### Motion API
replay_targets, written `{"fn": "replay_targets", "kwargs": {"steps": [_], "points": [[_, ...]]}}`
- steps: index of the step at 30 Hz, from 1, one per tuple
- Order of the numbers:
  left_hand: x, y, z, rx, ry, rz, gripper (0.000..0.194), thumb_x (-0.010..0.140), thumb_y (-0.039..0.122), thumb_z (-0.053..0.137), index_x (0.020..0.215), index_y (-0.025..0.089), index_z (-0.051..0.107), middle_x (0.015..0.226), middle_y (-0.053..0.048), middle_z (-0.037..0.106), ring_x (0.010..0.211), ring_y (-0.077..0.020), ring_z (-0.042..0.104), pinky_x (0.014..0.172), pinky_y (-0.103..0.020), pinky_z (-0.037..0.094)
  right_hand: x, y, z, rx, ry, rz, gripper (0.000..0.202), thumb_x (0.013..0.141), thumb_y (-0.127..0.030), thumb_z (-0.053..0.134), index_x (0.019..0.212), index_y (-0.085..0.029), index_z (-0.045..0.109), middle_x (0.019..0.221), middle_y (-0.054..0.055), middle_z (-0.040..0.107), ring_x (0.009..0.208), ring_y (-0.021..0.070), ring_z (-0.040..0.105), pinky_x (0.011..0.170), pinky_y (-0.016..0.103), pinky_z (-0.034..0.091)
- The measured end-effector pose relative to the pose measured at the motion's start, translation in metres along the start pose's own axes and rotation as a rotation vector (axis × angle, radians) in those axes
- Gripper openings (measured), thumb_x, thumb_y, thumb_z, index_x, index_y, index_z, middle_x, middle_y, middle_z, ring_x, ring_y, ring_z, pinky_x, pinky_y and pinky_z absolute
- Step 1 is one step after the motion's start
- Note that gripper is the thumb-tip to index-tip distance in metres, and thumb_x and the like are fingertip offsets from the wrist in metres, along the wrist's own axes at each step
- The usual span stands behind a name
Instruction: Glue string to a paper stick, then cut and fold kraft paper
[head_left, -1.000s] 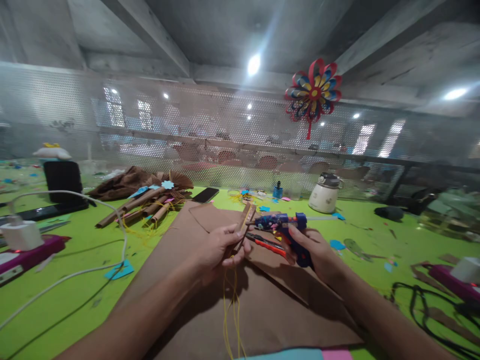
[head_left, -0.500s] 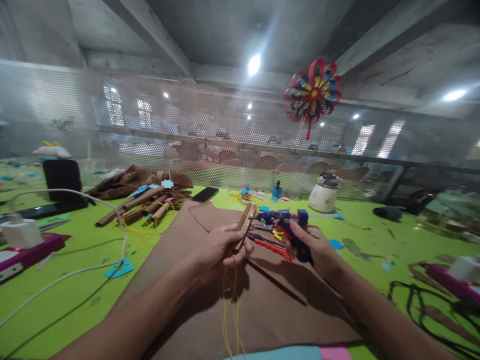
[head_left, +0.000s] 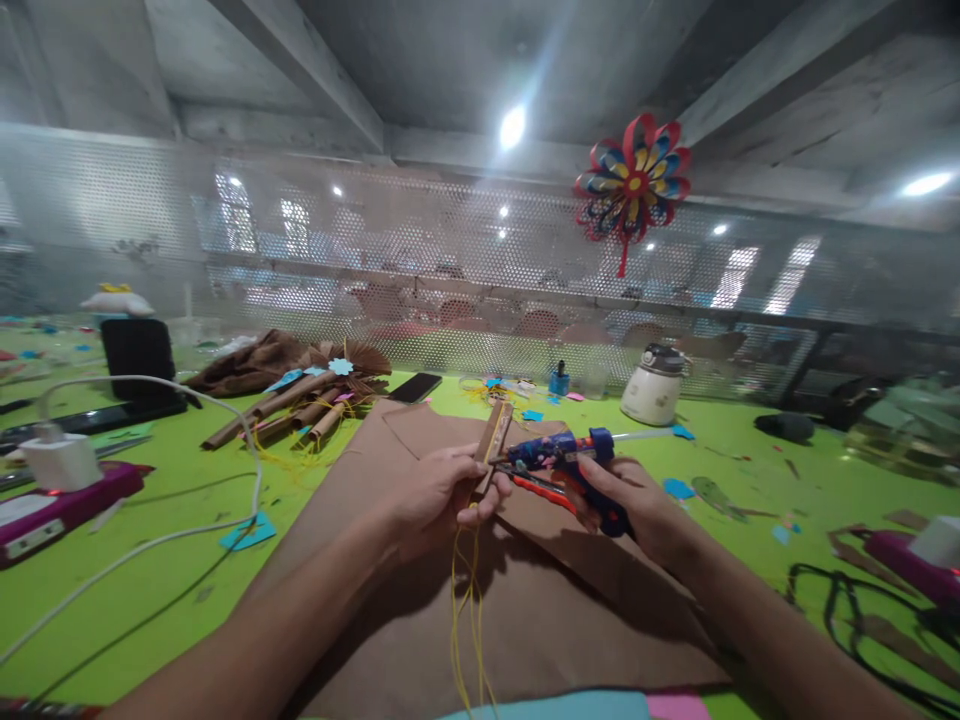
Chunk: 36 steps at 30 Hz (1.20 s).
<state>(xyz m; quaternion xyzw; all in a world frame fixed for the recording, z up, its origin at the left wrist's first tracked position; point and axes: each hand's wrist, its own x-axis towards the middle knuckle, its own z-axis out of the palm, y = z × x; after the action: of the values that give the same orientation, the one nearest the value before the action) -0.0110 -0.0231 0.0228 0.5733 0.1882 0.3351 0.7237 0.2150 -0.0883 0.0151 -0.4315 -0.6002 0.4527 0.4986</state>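
The left hand [head_left: 431,500] pinches a folded brown paper strip [head_left: 493,438] between thumb and fingers, over the middle of a large brown paper sheet [head_left: 420,640], with the strip slanting up and slightly right toward the far side. Yellow strings [head_left: 466,590] hang from the strip's near end, below the fingers. The right hand [head_left: 630,500] is wrapped round the handle of a dark blue glue gun [head_left: 551,450], its nozzle pointing left at the strip, close to the left thumb; whether the tip touches the paper I cannot tell. A pale glue stick [head_left: 645,434] sticks out to the right from the back of the gun. Just under the gun, partly hidden by it, are red-handled pliers [head_left: 544,490]. The brown sheet lies on a green table [head_left: 187,510], with a blue sheet [head_left: 555,706] and a pink sheet [head_left: 679,708] showing at its near edge. On the far left, brown paper tubes [head_left: 322,420] lie in a bundle with a blue paper flower [head_left: 340,367] above them, and a black phone [head_left: 415,388] rests to their right. On the far right stands a white jug [head_left: 652,388] with a dark lid, with a small blue bottle [head_left: 559,382] to its left
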Motion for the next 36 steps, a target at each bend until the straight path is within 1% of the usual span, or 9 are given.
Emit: {"fn": "replay_targets", "kwargs": {"steps": [4,8,10,15,19,21,27,32,36], "points": [[0.000,-0.001,0.001,-0.019,0.021,-0.010,0.008,0.080,0.018,0.054,0.079,0.012,0.059,0.075,-0.007,0.062,0.049,-0.0062,0.042,0.044,-0.020,0.021,0.002,0.002,-0.003,-0.018,0.019,-0.027,0.049,0.085,-0.057,0.055,0.062,-0.014,0.058,0.052,0.001,0.050,0.046,0.0104,0.045,0.047,0.025,0.034],[0.001,-0.003,-0.001,-0.002,-0.015,-0.040,0.012,0.083,0.020,0.054,0.078,0.011,0.059,0.062,-0.003,0.056,0.043,-0.0051,0.035,0.043,-0.020,0.021,0.006,0.006,-0.009,-0.020,0.088,-0.066,0.049,0.085,-0.057,0.055,0.060,-0.015,0.056,0.051,0.000,0.050,0.045,0.0104,0.045,0.046,0.025,0.034],[0.002,-0.004,-0.002,-0.002,-0.033,-0.053,0.012,0.083,0.020,0.054,0.081,0.010,0.060,0.061,-0.002,0.055,0.042,-0.0045,0.033,0.043,-0.020,0.021,0.007,0.007,-0.011,-0.020,0.105,-0.074,0.049,0.085,-0.057,0.056,0.060,-0.015,0.056,0.050,0.000,0.050,0.045,0.0102,0.045,0.046,0.025,0.034],[0.003,-0.006,-0.004,-0.026,-0.014,-0.015,0.011,0.083,0.019,0.052,0.082,0.010,0.059,0.067,-0.004,0.059,0.043,-0.0042,0.035,0.043,-0.019,0.020,0.006,0.004,-0.010,-0.011,0.057,-0.071,0.047,0.084,-0.058,0.057,0.068,-0.014,0.060,0.050,-0.001,0.049,0.044,0.0099,0.043,0.046,0.024,0.034],[0.003,-0.006,-0.005,-0.023,-0.033,-0.019,0.012,0.083,0.018,0.052,0.082,0.010,0.060,0.067,-0.004,0.058,0.044,-0.0045,0.036,0.043,-0.019,0.021,0.004,0.003,-0.009,-0.076,0.011,-0.077,0.051,0.087,-0.057,0.053,0.061,-0.014,0.058,0.049,0.001,0.051,0.045,0.0098,0.044,0.048,0.025,0.033],[0.003,-0.006,-0.005,-0.031,-0.039,-0.020,0.012,0.083,0.018,0.051,0.082,0.010,0.060,0.069,-0.004,0.058,0.045,-0.0043,0.036,0.043,-0.019,0.021,0.004,0.005,-0.011,-0.074,0.016,-0.082,0.051,0.087,-0.056,0.053,0.058,-0.014,0.057,0.049,0.001,0.051,0.045,0.0097,0.044,0.047,0.025,0.033],[0.004,-0.005,-0.004,-0.056,-0.063,0.010,0.010,0.083,0.017,0.051,0.087,0.011,0.058,0.075,-0.005,0.060,0.042,-0.0036,0.035,0.041,-0.019,0.017,0.007,0.008,-0.012,-0.018,0.068,-0.082,0.049,0.086,-0.056,0.055,0.061,-0.014,0.056,0.051,0.000,0.050,0.045,0.0094,0.045,0.047,0.024,0.034],[0.004,-0.006,-0.006,-0.006,-0.076,-0.031,0.015,0.084,0.016,0.046,0.081,0.009,0.059,0.061,-0.002,0.053,0.041,-0.0039,0.032,0.041,-0.019,0.018,0.005,0.006,-0.010,-0.027,0.001,-0.050,0.048,0.085,-0.057,0.056,0.064,-0.013,0.058,0.050,0.000,0.049,0.045,0.0099,0.044,0.046,0.024,0.035],[0.003,-0.006,-0.004,-0.030,-0.069,-0.019,0.012,0.083,0.015,0.047,0.087,0.012,0.058,0.072,-0.004,0.060,0.041,-0.0033,0.034,0.042,-0.019,0.018,0.007,0.008,-0.016,0.013,0.097,-0.076,0.046,0.084,-0.056,0.058,0.067,-0.013,0.058,0.054,0.000,0.051,0.046,0.0097,0.045,0.046,0.024,0.034]]}}
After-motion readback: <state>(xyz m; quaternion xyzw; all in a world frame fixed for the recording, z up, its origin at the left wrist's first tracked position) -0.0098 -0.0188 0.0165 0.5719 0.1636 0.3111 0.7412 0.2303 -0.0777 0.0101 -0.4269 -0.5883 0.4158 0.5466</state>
